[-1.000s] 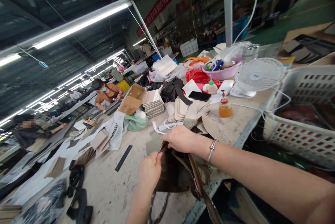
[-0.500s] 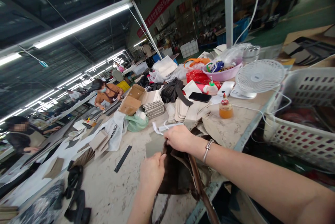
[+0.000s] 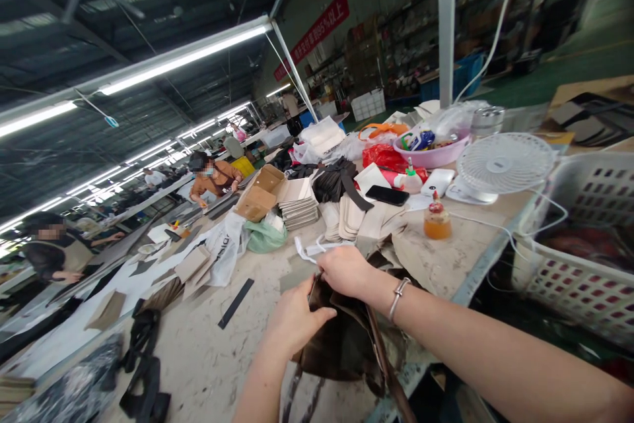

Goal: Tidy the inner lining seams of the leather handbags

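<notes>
A dark brown bag with long strap-like handles lies at the table's front edge, its opening toward me. My right hand is closed on the far part of its rim, and the fingertips are partly hidden. My left hand holds the near left rim, thumb stretched over the inside and fingers on the outer side. Just beyond my right hand lies a white strip. A flat grey-green piece shows behind the bag.
Stacked beige panels, a black phone, a jar of orange liquid and a white fan stand farther back. A black strip and black straps lie left. A white basket stands right. Two co-workers sit at left.
My left hand has shifted up along the bag's rim, and its thumb has spread inward over the inside. My right hand keeps its grip. The view has tilted slightly up.
</notes>
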`<action>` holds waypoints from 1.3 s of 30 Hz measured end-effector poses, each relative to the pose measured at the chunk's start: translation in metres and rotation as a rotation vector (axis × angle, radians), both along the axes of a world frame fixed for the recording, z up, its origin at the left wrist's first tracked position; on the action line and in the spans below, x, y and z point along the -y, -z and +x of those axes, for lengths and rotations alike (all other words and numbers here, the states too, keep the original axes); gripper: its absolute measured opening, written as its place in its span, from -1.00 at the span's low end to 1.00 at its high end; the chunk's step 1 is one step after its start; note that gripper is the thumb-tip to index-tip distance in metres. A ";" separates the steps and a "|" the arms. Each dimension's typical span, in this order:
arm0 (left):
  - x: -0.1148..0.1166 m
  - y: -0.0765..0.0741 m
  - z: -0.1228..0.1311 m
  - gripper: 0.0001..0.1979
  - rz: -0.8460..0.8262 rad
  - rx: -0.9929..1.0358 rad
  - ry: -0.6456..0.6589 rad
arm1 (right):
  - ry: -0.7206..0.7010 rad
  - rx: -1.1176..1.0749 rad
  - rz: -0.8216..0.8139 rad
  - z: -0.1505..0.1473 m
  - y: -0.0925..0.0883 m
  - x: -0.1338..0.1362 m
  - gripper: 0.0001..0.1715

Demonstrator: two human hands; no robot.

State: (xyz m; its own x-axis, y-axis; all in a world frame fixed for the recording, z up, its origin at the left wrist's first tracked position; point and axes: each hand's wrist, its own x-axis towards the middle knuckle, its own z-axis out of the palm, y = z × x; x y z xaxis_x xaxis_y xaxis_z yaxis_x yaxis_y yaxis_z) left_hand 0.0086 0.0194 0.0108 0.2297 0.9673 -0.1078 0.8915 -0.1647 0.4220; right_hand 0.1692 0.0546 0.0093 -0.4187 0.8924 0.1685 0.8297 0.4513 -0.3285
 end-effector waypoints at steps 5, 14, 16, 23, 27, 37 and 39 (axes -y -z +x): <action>-0.015 0.014 0.006 -0.75 0.124 -0.223 0.006 | -0.049 -0.160 -0.045 0.005 0.003 -0.006 -0.79; -0.018 0.022 0.000 -0.78 0.192 -0.255 -0.079 | 0.034 -0.779 -0.081 0.048 0.008 0.034 -0.37; -0.017 0.022 0.001 -0.79 0.202 -0.245 -0.074 | 0.073 -0.847 -0.055 0.050 0.012 0.068 -0.19; -0.015 0.022 0.002 -0.66 0.225 -0.177 0.026 | 0.125 -0.458 -0.325 0.024 0.027 0.152 0.34; -0.017 0.020 0.003 -0.72 0.237 -0.228 0.014 | 0.174 -0.404 -0.351 0.019 0.030 0.153 0.23; -0.015 0.010 0.016 -0.66 0.259 -0.407 -0.033 | 0.125 -0.453 -0.194 0.037 0.041 0.148 0.19; -0.013 0.009 0.019 -0.64 0.260 -0.425 -0.039 | 0.121 -0.478 -0.170 0.040 0.041 0.148 0.19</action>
